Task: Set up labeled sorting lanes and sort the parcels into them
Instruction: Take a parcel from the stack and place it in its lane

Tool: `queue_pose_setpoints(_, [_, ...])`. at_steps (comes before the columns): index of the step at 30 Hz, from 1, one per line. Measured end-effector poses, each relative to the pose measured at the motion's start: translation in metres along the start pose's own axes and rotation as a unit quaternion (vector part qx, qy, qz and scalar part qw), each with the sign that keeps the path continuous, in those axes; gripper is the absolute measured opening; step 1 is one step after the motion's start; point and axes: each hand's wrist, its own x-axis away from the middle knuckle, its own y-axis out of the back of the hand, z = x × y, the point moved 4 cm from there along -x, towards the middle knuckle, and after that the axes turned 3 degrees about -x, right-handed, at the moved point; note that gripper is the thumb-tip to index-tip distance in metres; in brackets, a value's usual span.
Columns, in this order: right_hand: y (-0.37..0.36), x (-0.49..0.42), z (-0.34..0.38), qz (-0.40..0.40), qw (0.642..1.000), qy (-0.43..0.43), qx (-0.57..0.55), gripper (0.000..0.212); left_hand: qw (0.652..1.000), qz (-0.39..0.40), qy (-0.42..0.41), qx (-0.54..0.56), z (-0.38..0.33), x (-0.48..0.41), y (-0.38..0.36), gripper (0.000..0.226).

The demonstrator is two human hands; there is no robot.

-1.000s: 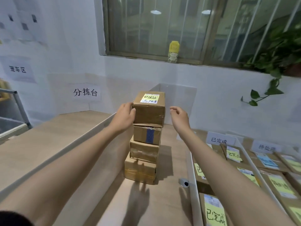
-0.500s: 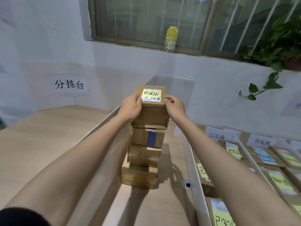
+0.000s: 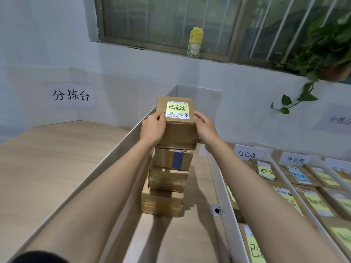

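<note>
Both hands have closed onto the top parcel (image 3: pixel 178 132): left hand (image 3: pixel 152 128) and right hand (image 3: pixel 206 129) grip its sides, fingers (image 3: pixel 161 117) curled, probably to lift it off the stack (image 3: pixel 167 180).

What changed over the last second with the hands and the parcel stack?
The right hand moved in leftward and took hold of the top parcel; the left hand, earlier against its left side, now grips it too. The stack of four stands as before, and so do the parcels in the right-hand lanes.
</note>
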Motion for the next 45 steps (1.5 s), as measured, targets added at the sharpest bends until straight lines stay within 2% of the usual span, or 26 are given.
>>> queue_pose_setpoints(8, [0.003,0.013,0.004,-0.028,0.997,-0.025,-0.067,0.036,0.999,0.021,0.002,0.047,-0.007,0.007,0.006,0.036])
queue_pose_setpoints(17, [0.019,0.041,0.009,-0.052,0.986,-0.034,-0.153,0.044,0.977,0.068,0.038,0.200,-0.016,0.023,0.008,0.025])
queue_pose_setpoints(22, [0.046,0.065,0.017,-0.068,0.981,-0.024,-0.181,0.047,0.967,0.060,0.036,0.245,-0.049,0.049,0.013,0.028])
queue_pose_setpoints(26, [0.083,0.092,0.021,-0.092,0.979,-0.013,-0.181,0.052,0.963,0.080,0.020,0.256,-0.086,0.080,0.009,0.027])
queue_pose_setpoints(32, [0.154,0.151,0.014,-0.135,0.973,-0.007,-0.188,0.049,0.952,0.128,-0.009,0.276,-0.143,0.139,-0.018,0.024])
queue_pose_setpoints(37, [0.228,0.209,0.006,-0.199,0.960,-0.013,-0.198,0.049,0.941,0.188,-0.020,0.282,-0.195,0.195,-0.054,0.024])
queue_pose_setpoints(45, [0.337,0.318,-0.006,-0.297,0.939,-0.012,-0.175,0.046,0.922,0.268,-0.087,0.265,-0.275,0.295,-0.104,0.030])
